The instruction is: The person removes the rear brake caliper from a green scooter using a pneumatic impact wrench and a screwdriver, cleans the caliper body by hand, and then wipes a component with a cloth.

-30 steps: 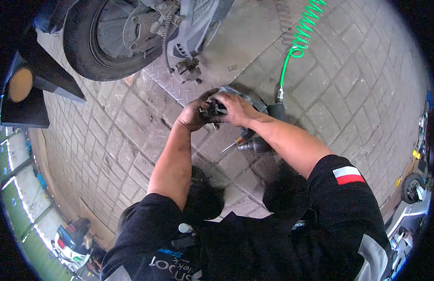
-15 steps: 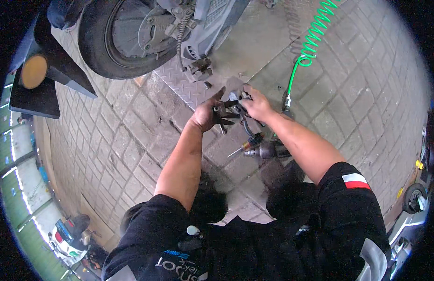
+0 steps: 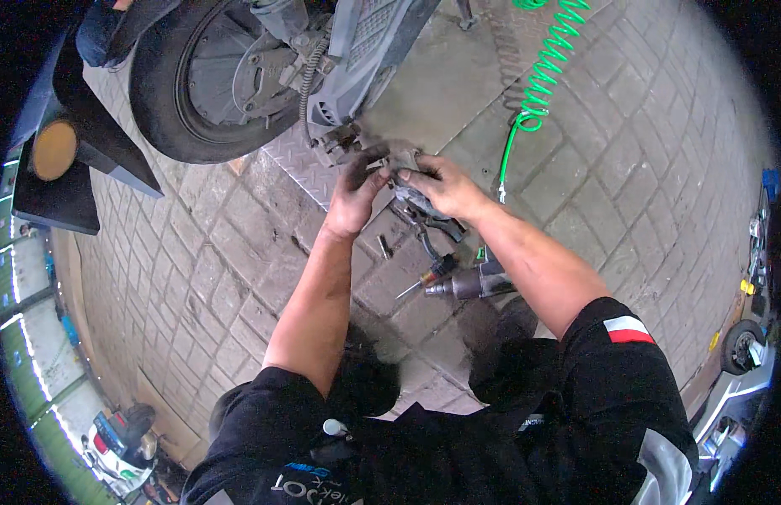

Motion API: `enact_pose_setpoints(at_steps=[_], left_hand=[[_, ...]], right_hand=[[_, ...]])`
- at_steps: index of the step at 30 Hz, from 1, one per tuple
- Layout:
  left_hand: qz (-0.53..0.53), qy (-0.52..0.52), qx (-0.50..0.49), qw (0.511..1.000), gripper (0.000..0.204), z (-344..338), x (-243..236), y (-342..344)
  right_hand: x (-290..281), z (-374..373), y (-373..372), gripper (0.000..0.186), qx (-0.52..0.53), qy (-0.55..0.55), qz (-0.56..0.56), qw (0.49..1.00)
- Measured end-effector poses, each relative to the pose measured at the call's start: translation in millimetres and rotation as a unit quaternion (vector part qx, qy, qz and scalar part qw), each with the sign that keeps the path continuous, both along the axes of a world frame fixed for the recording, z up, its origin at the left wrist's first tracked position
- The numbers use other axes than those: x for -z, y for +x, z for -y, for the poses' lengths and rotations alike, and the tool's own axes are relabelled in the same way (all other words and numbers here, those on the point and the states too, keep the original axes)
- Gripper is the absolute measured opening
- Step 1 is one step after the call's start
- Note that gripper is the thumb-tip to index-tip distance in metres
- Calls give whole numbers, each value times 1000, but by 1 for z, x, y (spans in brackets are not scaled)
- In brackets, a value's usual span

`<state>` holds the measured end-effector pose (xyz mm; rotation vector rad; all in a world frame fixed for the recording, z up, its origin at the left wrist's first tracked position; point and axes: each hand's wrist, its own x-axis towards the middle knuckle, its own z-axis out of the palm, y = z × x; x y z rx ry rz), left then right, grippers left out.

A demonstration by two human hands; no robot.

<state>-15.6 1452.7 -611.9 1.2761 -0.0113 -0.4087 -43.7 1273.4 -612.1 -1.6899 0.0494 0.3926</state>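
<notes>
My left hand (image 3: 355, 195) and my right hand (image 3: 445, 187) meet in front of me, their darkened fingers closed round a small greyish part (image 3: 400, 160). Its kind is partly hidden by the fingers. Just beyond my left hand hangs a dirty metal brake caliper (image 3: 335, 143) beside the scooter's wheel (image 3: 209, 93). On the paving below lie dark hand tools (image 3: 437, 227), a screwdriver (image 3: 431, 273) with a yellowish and black handle, a short metal cylinder (image 3: 384, 246) and a dark impact wrench (image 3: 466, 283).
A green coiled air hose (image 3: 538, 88) runs down toward the tools at my right. A metal tread plate (image 3: 298, 172) lies under the caliper. At the left stands a black angular object (image 3: 70, 181) with an orange disc. Another scooter (image 3: 117, 446) stands at the lower left.
Both hands have moved up and left, closer to the caliper, and now grip the greyish part together. My left fingers have closed from spread. The hand tools below have come into fuller view.
</notes>
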Motion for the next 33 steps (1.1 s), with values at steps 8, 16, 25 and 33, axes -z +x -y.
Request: enact_pose_setpoints(at_steps=[8, 16, 25, 33], left_hand=[[167, 409, 61, 895, 31, 9, -47, 7], [210, 467, 16, 859, 38, 12, -45, 11], [99, 458, 61, 882, 47, 8, -50, 7], [179, 401, 125, 889, 40, 0, -59, 8]], right_hand=[[-34, 6, 11, 35, -29, -127, 57, 990], [-25, 2, 18, 35, 15, -131, 70, 989], [-12, 1, 15, 38, 26, -75, 64, 995], [-37, 17, 13, 43, 14, 41, -12, 999]])
